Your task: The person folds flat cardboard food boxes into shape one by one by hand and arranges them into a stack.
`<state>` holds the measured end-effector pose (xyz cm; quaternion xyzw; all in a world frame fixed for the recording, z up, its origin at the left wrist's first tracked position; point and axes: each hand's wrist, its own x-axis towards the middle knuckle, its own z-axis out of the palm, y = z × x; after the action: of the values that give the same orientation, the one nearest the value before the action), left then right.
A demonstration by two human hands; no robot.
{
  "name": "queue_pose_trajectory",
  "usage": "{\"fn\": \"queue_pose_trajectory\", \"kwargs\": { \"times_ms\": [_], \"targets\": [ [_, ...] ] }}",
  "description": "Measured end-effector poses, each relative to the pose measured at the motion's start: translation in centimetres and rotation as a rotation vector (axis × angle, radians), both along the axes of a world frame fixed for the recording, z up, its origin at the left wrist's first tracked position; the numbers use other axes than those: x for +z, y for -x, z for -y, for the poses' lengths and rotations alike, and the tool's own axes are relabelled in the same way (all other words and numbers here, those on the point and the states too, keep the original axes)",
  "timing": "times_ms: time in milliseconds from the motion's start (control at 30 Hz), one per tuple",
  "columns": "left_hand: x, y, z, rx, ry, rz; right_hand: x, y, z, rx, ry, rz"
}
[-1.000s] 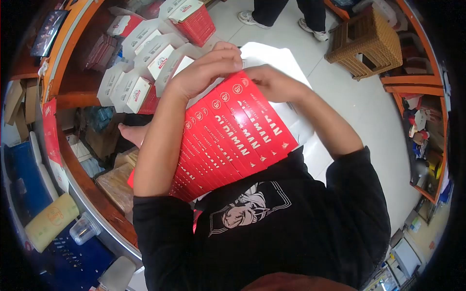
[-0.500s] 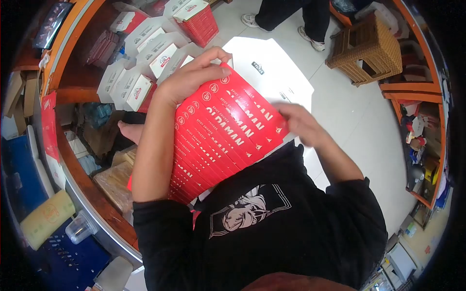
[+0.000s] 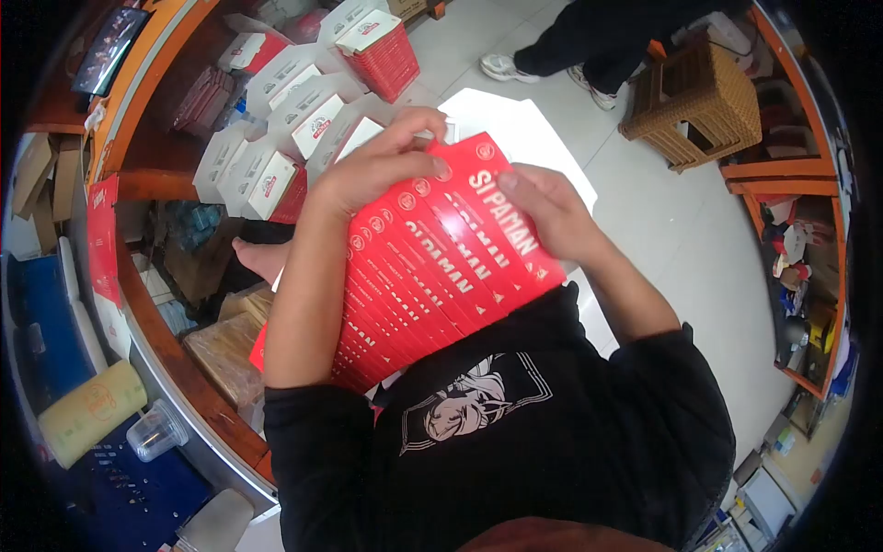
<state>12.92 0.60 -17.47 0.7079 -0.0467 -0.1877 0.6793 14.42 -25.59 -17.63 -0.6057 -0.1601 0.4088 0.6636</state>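
A fanned stack of red printed carton sheets (image 3: 405,294) rests on my lap, overlapping one another. The top red carton sheet (image 3: 501,207) bears the words "SI PAMAN" and lies further up than the others. My left hand (image 3: 391,161) is closed on the upper left edge of the stack, thumb on the face and fingers bent over the far side. My right hand (image 3: 556,216) grips the top sheet at its right edge, thumb pressed on the printed face; its other fingers are largely hidden. Beyond both hands lies a white octagonal sheet (image 3: 510,120), partly covered by the stack.
Folded red and white boxes (image 3: 276,179) stand in rows at the upper left, near a tall nested stack of boxes (image 3: 386,60). Another person's shoes (image 3: 510,69) are on the tiled floor, close to a woven stool (image 3: 694,106). A plastic cup (image 3: 156,431) sits at lower left.
My right hand has moved from the stack's right edge up and inward onto the top sheet. That sheet now shows more of its face. The other person's legs have shifted.
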Motion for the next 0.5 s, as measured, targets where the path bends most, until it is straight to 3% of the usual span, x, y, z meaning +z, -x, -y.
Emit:
{"fn": "queue_pose_trajectory", "kwargs": {
  "times_ms": [67,167,267,333,400,500],
  "targets": [
    [0.0,-0.4,0.3,-0.023,-0.016,-0.059,-0.4,0.0,0.2,0.022,0.031,0.06],
    [0.3,-0.3,0.7,-0.015,0.082,-0.149,0.3,-0.2,0.4,0.01,-0.042,-0.108],
    [0.4,0.0,0.7,-0.02,0.13,-0.127,-2.9,-2.9,1.0,-0.062,-0.168,0.066],
    [0.5,0.4,1.0,0.031,0.074,-0.128,-4.2,-4.8,0.1,-0.025,0.065,0.429],
    [0.4,0.0,0.9,-0.012,0.028,-0.17,-4.6,-6.4,-1.5,0.03,0.063,0.696],
    [0.7,-0.1,1.0,-0.046,-0.061,-0.196,-5.5,-8.3,-2.4,0.144,0.223,0.778]
  ]
}}
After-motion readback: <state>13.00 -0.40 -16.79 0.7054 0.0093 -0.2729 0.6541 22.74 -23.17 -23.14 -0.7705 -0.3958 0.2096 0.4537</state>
